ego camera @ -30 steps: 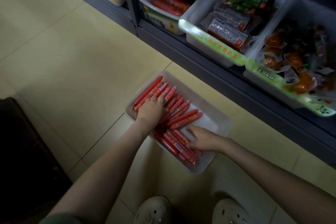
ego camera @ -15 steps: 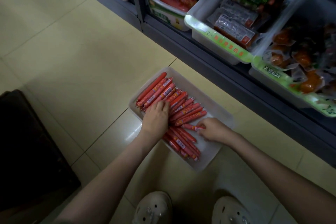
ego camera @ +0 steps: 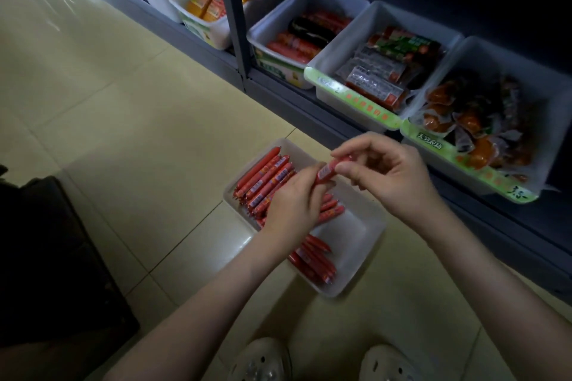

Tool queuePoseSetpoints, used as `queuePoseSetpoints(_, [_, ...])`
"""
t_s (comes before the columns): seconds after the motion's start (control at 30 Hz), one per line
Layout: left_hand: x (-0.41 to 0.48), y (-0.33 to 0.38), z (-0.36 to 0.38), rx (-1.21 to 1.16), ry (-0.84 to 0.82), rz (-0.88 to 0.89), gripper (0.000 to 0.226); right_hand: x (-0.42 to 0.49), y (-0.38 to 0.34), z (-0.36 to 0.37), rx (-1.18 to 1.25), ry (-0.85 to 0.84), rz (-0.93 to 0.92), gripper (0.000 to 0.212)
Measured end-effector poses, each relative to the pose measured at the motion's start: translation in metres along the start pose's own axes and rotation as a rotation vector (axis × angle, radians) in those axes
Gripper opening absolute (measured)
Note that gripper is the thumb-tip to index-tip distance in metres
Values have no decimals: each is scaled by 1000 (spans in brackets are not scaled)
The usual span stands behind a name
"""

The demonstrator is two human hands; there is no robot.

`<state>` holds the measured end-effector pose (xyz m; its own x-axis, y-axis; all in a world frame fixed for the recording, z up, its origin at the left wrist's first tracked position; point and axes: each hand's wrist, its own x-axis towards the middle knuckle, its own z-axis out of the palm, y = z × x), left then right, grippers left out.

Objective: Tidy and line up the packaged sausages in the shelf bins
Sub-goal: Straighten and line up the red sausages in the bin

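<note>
Above the white plastic bin (ego camera: 349, 235) on the floor, my left hand (ego camera: 294, 204) and right hand (ego camera: 390, 176) each pinch one slim red sausage (ego camera: 332, 168), grip clamped on its ends. That is likely to turn it parallel with the glossy, tubular sausages (ego camera: 266, 179) rowed at the bin's far left.

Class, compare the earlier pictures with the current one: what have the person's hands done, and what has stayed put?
Both hands rose from the tray. The right hand lifted one sausage; the left hand now grips its near end, above the tray. The tray stays on the floor, its far row of sausages remains lined up, shelf bins untouched.
</note>
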<state>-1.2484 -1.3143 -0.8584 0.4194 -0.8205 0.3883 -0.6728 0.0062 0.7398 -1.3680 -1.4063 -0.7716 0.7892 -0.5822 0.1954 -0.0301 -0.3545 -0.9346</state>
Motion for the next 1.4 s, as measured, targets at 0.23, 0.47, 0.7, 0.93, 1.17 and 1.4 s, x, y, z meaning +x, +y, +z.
queuePoseSetpoints(0.23, [-1, 20, -22, -10, 191, 121, 23, -4, -33, 7, 160, -45, -123, 12])
queuePoseSetpoints(0.47, [9, 38, -28, -117, -8, 88, 24, 1, -33, 2, 121, 109, -124, 28])
queuePoseSetpoints(0.7, [34, 45, -38, -696, -392, -466, 26, 12, 10, -9, -326, 115, -39, 67])
queuePoseSetpoints(0.93, [58, 29, -45, -1274, -310, -1239, 38, 4, 32, 4, -304, -27, -131, 50])
queuePoseSetpoints(1.17, [58, 23, -32, -1368, -410, -1361, 38, 8, 39, 21, -387, -4, -208, 28])
queuePoseSetpoints(1.4, [63, 11, -28, -1350, -478, -1373, 52, 13, 50, 23, -375, 17, -204, 22])
